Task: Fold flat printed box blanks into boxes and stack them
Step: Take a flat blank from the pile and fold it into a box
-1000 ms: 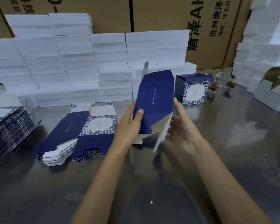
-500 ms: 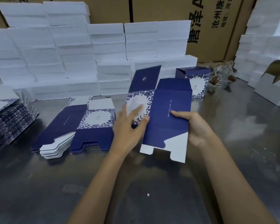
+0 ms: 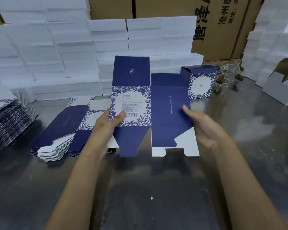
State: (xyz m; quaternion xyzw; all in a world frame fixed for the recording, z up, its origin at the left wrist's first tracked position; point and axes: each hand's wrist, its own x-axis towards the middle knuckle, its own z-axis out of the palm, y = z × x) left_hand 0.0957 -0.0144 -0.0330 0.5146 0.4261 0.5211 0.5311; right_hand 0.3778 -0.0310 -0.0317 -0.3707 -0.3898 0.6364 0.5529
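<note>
Two hands hold one box blank (image 3: 150, 110) upright above the metal table (image 3: 156, 196). The left hand (image 3: 111, 121) pinches the flowered panel near the barcode, thumb on the front; the right hand (image 3: 200, 125) clasps the plain blue panel's outer edge. Thin printed card like this looks light and springy, stiff only along its creases, and probably slick, so grips beside the fold lines should control it best. More flat blanks (image 3: 60, 130) lie to the left; a finished box (image 3: 200, 83) stands behind.
</note>
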